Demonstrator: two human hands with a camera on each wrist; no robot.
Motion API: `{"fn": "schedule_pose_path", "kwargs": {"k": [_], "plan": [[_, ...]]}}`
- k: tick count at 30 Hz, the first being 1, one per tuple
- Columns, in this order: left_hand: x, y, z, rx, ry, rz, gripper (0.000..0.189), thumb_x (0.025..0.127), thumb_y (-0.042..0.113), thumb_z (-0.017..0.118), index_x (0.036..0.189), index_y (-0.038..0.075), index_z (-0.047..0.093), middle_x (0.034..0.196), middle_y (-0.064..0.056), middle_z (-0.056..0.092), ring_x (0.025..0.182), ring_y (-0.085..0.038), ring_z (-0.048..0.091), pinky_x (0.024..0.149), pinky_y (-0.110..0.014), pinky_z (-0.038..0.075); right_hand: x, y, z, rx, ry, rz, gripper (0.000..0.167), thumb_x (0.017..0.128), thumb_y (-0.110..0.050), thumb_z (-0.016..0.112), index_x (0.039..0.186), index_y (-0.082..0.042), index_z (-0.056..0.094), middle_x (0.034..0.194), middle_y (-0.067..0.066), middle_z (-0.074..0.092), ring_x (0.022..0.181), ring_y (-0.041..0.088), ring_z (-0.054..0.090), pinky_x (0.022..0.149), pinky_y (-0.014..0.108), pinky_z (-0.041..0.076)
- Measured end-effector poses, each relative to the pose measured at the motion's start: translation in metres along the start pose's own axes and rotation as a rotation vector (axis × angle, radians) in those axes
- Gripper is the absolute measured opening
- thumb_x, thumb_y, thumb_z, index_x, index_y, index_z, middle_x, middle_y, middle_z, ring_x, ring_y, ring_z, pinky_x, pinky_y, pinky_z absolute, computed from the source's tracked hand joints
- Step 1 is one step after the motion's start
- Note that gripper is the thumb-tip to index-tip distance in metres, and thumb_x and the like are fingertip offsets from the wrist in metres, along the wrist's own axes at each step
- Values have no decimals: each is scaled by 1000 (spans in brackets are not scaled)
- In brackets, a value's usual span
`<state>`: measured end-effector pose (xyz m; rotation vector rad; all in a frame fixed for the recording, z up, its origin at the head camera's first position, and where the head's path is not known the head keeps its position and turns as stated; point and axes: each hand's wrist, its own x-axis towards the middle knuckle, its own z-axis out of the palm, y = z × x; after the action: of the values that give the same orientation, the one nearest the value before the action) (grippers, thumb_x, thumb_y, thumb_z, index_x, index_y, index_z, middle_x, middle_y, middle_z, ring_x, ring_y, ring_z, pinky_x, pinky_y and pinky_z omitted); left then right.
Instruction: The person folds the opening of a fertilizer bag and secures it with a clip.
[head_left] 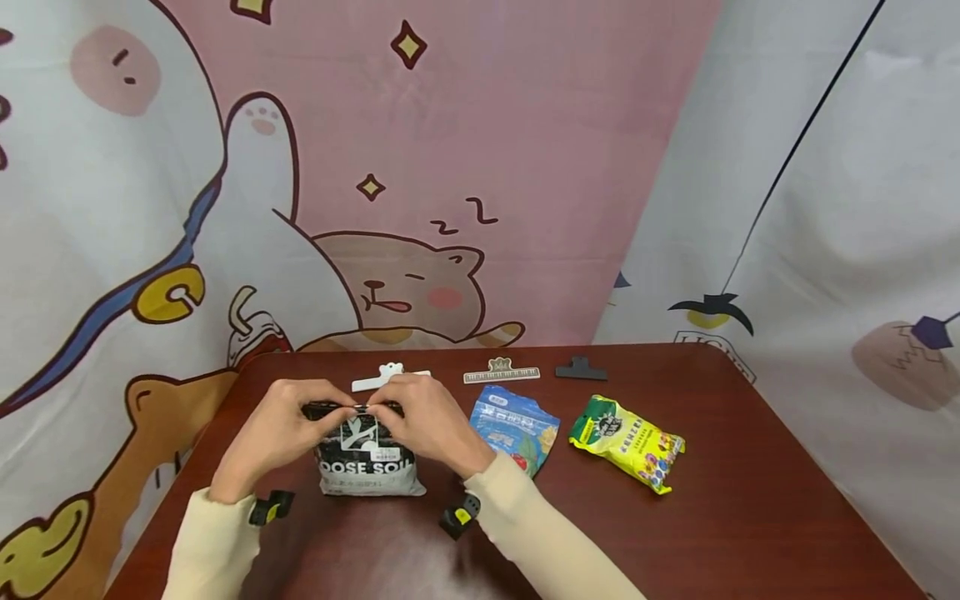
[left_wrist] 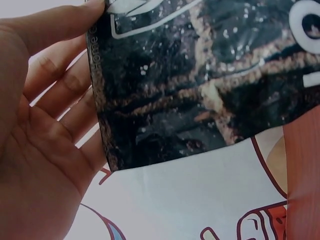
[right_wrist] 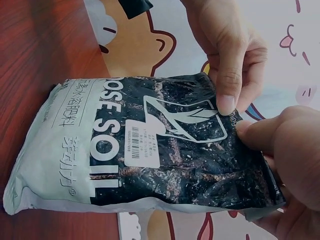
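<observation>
A black and white plastic bag of soil [head_left: 371,475], printed "LOOSE SOIL", stands on the table in the head view. My left hand [head_left: 277,425] pinches its top edge between thumb and fingers. Close beside it, my right hand [head_left: 431,421] pinches the same edge, the two thumbs nearly meeting. In the right wrist view the bag [right_wrist: 175,175] shows a barcode label on its front. The left wrist view has the bag's dark upper corner [left_wrist: 165,115] against my left fingers. Whether the top is folded or sealed is hard to tell.
Behind the bag lie a white clip [head_left: 366,384], a metal ruler-marked clip [head_left: 501,374] and a black clip [head_left: 581,372]. A blue bag [head_left: 498,417] and a yellow-green bag [head_left: 630,446] lie to the right on the brown table [head_left: 720,517]. A printed curtain hangs behind.
</observation>
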<state>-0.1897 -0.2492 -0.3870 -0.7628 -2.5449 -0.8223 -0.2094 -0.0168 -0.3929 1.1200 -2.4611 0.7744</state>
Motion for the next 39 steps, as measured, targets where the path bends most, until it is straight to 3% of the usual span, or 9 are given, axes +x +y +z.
{"fn": "schedule_pose_path", "kwargs": {"k": [11, 19, 28, 39], "plan": [[-3, -5, 2, -19, 58, 41, 21, 83, 7, 85, 86, 28, 81, 81, 20, 74, 72, 2, 65, 66, -16, 52, -3, -2, 3, -47, 77, -11, 13, 98, -28, 70, 99, -21, 81, 95, -10, 77, 84, 5, 71, 75, 22, 56], [-3, -8, -2, -59, 0, 1, 18, 87, 13, 83, 90, 30, 80, 83, 20, 73, 74, 1, 65, 66, -29, 57, -4, -2, 2, 22, 38, 20, 13, 99, -27, 70, 102, -21, 81, 99, -9, 77, 89, 4, 70, 77, 20, 54], [-8, -13, -10, -82, -50, -46, 20, 88, 13, 82, 91, 32, 79, 85, 20, 74, 75, -1, 65, 66, -26, 56, -9, -2, 0, 39, 47, 26, 12, 99, -27, 70, 101, -22, 81, 97, -9, 77, 87, 4, 69, 76, 19, 53], [-7, -15, -11, -71, -31, -4, 18, 88, 13, 82, 88, 31, 80, 83, 20, 74, 76, 0, 67, 68, -24, 56, -10, 2, 1, 69, 90, -7, 13, 99, -26, 70, 98, -20, 82, 92, -8, 78, 76, 2, 66, 67, 14, 47]]}}
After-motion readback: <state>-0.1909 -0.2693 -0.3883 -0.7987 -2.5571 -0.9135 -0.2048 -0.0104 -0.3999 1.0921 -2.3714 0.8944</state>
